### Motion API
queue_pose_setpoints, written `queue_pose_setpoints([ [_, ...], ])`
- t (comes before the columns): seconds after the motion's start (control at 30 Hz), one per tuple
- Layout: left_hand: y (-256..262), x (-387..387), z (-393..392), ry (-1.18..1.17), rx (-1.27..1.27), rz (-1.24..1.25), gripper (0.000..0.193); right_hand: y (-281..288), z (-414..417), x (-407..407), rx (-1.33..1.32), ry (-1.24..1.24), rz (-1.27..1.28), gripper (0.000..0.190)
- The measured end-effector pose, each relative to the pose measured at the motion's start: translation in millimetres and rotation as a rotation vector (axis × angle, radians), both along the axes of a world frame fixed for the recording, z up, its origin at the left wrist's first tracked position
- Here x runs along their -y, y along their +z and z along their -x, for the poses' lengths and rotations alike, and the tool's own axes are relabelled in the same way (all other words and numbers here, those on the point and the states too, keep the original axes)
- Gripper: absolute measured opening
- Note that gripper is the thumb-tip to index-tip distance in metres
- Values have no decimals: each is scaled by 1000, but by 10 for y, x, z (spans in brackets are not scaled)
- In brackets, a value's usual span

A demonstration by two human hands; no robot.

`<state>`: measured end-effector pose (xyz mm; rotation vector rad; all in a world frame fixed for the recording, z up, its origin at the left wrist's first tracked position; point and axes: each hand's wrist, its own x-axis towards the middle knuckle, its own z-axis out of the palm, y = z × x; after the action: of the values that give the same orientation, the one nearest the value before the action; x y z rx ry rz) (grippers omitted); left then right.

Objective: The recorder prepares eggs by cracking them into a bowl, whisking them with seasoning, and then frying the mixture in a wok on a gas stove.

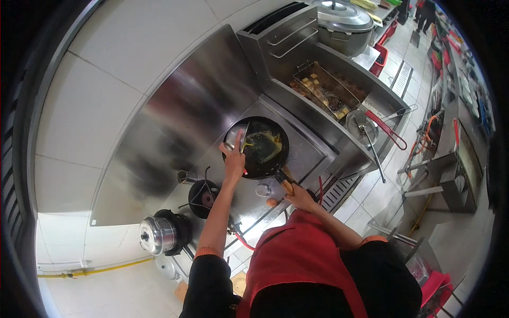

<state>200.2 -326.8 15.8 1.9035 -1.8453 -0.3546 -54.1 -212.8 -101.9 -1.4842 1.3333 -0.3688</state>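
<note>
My left hand (234, 163) grips a small metal bowl (234, 134), tipped on its side over the left part of a black wok (256, 170). Yellow liquid, apparently beaten egg (247, 145), runs from the bowl's rim. More of it spreads as a pale yellow layer (274, 146) on the wok's right side. My right hand (303, 199) is closed around the wok's wooden handle (287, 187). Just left of that hand, a brown egg (271, 202) and a small clear or metal container (263, 190) sit on the steel counter.
Left of the wok is a bare burner (204, 198), with a lidded metal pot (159, 235) beyond. A fryer (342, 89) at upper right holds a basket of frying pieces (318, 85); its red handle (383, 129) and a strainer (361, 126) project over the edge. A large lidded pot (344, 33) stands behind.
</note>
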Motion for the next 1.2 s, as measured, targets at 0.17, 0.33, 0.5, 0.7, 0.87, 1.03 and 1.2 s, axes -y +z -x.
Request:
queue_pose_setpoints([
  [0.17,698,-71,90,-99,99,2,91,111,50,-4,-79,25,0,46],
  [0.33,1133,-97,59,-202,89,142,80,55,86,-1,46,16,15,54],
  [0.5,1473,-139,149,-156,114,137,81,168,133,7,96,-22,-38,60],
  [0.7,1414,-26,83,-79,53,289,77,236,365,83,184,-47,-103,62],
  [0.87,903,-12,211,40,-11,354,68,13,664,137,151,-74,47,58],
  [1.03,57,-46,306,139,28,204,81,95,954,211,195,-52,-82,56],
  [1.2,-559,-85,18,591,-582,109,95,216,821,267,208,-5,-274,53],
])
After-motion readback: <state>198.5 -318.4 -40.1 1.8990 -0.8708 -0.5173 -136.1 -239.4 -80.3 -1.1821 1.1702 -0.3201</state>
